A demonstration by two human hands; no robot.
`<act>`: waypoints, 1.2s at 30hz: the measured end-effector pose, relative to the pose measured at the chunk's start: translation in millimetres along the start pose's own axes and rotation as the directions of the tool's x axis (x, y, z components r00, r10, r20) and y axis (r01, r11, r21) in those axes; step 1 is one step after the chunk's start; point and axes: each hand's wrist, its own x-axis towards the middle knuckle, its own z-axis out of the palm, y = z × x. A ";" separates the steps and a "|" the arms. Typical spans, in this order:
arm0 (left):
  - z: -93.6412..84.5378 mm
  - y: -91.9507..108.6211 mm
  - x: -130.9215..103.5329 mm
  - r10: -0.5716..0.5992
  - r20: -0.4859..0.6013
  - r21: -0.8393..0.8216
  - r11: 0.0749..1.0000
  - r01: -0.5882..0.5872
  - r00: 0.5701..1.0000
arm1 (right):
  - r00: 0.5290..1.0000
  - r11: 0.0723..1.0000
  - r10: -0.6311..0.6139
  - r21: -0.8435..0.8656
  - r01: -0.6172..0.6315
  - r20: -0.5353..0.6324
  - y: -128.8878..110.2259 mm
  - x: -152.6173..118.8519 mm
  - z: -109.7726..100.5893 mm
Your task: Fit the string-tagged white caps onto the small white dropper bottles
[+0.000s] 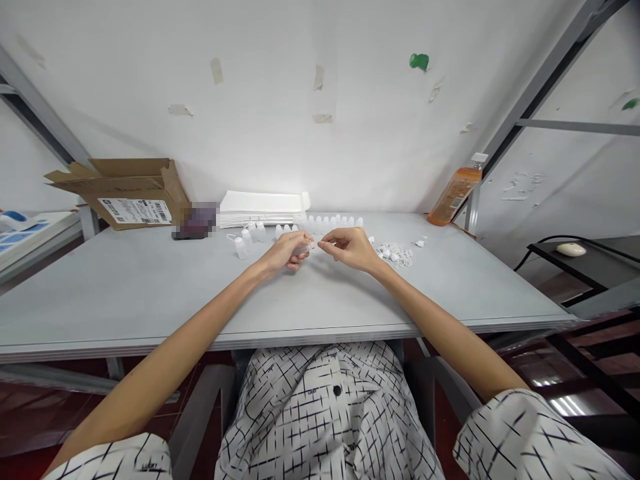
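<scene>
My left hand (286,252) is closed around a small translucent white plastic piece (303,249), mostly covered by the fingers. Just to its right, my right hand (351,247) is in a pinch, thumb against forefinger, close to the end of that piece. Whatever lies between its fingertips is too small to name. Several similar white plastic pieces (241,248) stand left of my left hand. Behind both hands runs a row of translucent white caps (336,221). A heap of tiny white plastic parts (395,255) lies right of my right hand.
A stack of white card sheets (263,205) lies against the wall. An open cardboard box (133,193) and a blurred dark object (197,223) are at the left of the grey table (150,300). An orange drink bottle (456,193) leans at the back right.
</scene>
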 end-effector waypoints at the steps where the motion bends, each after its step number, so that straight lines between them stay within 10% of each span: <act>1: 0.2 0.6 -0.4 -0.003 0.003 -0.005 1.000 0.003 1.000 | 1.000 1.000 -0.001 0.000 0.001 0.001 0.0 -0.1 0.0; 36: 1.6 7.3 -10.5 -0.148 0.097 0.019 0.989 0.147 0.984 | 0.962 0.956 -0.274 -0.107 0.274 0.011 3.8 -6.4 14.6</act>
